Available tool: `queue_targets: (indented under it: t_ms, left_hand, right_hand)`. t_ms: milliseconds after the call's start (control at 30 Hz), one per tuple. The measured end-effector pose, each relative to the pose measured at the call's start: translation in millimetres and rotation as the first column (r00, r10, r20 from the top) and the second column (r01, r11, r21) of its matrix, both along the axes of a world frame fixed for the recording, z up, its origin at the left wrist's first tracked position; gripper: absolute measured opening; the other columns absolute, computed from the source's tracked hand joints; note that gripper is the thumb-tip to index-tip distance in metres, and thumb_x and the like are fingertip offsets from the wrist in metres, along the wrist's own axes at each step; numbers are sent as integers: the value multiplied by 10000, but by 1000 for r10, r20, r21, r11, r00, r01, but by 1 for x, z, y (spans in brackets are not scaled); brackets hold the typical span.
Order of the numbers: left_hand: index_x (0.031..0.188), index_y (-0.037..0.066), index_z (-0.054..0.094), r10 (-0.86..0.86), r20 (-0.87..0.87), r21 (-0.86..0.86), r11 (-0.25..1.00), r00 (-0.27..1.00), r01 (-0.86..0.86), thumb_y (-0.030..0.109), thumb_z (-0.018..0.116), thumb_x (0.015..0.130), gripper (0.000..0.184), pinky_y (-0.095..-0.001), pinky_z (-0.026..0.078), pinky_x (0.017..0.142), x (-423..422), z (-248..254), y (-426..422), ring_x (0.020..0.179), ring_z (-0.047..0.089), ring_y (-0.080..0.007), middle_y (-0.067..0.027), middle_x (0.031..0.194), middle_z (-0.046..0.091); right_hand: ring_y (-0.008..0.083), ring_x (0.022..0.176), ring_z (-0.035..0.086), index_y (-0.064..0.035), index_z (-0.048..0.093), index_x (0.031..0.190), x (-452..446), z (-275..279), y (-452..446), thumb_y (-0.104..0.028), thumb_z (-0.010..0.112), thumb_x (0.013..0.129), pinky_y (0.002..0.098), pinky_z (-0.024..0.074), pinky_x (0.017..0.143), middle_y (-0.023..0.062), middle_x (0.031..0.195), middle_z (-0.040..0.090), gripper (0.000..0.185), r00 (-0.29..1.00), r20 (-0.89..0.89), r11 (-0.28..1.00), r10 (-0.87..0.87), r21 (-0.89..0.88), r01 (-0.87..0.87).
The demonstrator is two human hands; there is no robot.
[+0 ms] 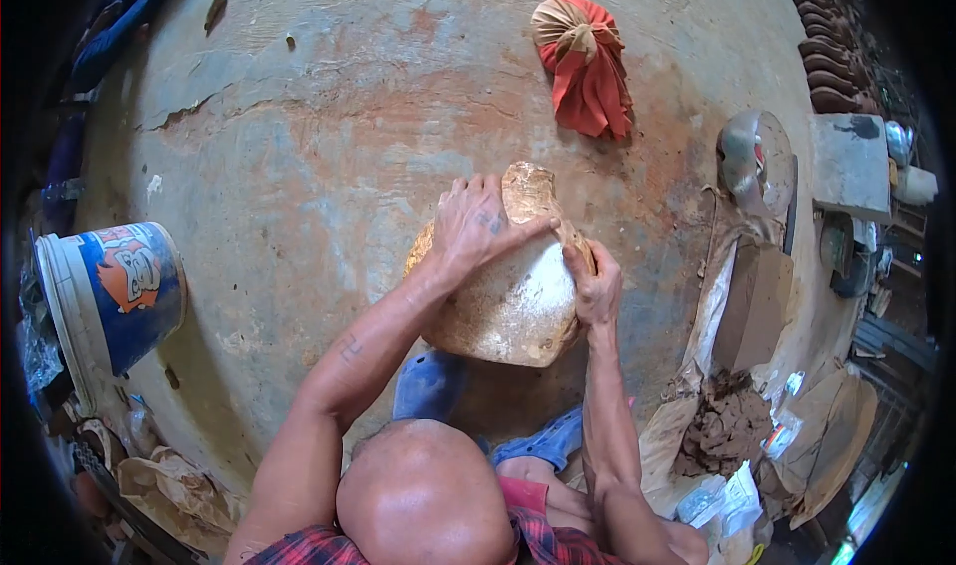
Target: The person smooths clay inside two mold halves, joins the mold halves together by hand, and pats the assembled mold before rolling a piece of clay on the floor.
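Note:
A heavy, pale plaster mould, stained yellow-brown, is in front of me, with a narrow neck at its far end. My left hand grips its far left side, fingers over the edge and thumb stretched across the top towards the neck. Wrapped round the right edge is my right hand, its thumb on the upper face. The mould's underside is hidden, and I cannot tell whether it rests on the floor.
A red and tan cloth bundle lies beyond. On the left stands a blue-and-white bucket. To the right are a metal bowl, a brown clay block, a clay lump and stacked brown pieces.

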State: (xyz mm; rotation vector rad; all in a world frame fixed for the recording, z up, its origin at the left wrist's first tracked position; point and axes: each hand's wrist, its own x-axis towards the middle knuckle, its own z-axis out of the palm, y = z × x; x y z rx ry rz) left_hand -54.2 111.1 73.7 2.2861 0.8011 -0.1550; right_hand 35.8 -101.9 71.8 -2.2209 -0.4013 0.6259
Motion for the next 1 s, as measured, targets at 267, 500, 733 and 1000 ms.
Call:
queue_targets:
  t_ms: [267, 500, 733, 1000]
  left_hand:
    - [1150, -71, 629, 31, 62, 40, 999, 998, -34, 869, 732, 682, 1055, -522, 540, 918, -24, 10, -4, 1077, 678, -418, -262, 1087, 688]
    - [1117, -38, 645, 48, 97, 117, 991, 994, -59, 910, 689, 664, 1052, -564, 526, 863, -27, -1, -9, 1029, 675, -384, -194, 1066, 680]
    - [1140, -26, 639, 35, 156, 91, 995, 987, -50, 867, 708, 695, 1000, -554, 526, 878, -28, -10, -10, 1044, 680, -376, -195, 1079, 686]
    - [1136, -17, 633, 41, 108, 61, 997, 993, -48, 805, 766, 666, 957, -517, 546, 877, -27, -4, -4, 1026, 680, -411, -210, 1062, 687]
  right_hand:
    - [251, 743, 664, 3, 704, 950, 28, -1, 26, -568, 650, 993, 386, 510, 698, 112, 782, 692, 575, 909, 416, 1000, 15, 9, -20]
    - [109, 473, 357, -115, 455, 665, 86, 56, 188, -660, 384, 1082, 288, 267, 464, -2, 570, 415, 690, 901, -249, 693, 354, 717, -74]
    - [81, 426, 286, -153, 383, 612, 51, 7, 188, -577, 431, 1105, 298, 195, 435, -46, 506, 329, 652, 793, -470, 742, 387, 669, 34]
    - [79, 445, 309, -145, 398, 630, 39, -6, 182, -523, 422, 1122, 291, 201, 437, -34, 544, 356, 621, 714, -446, 715, 539, 691, -108]
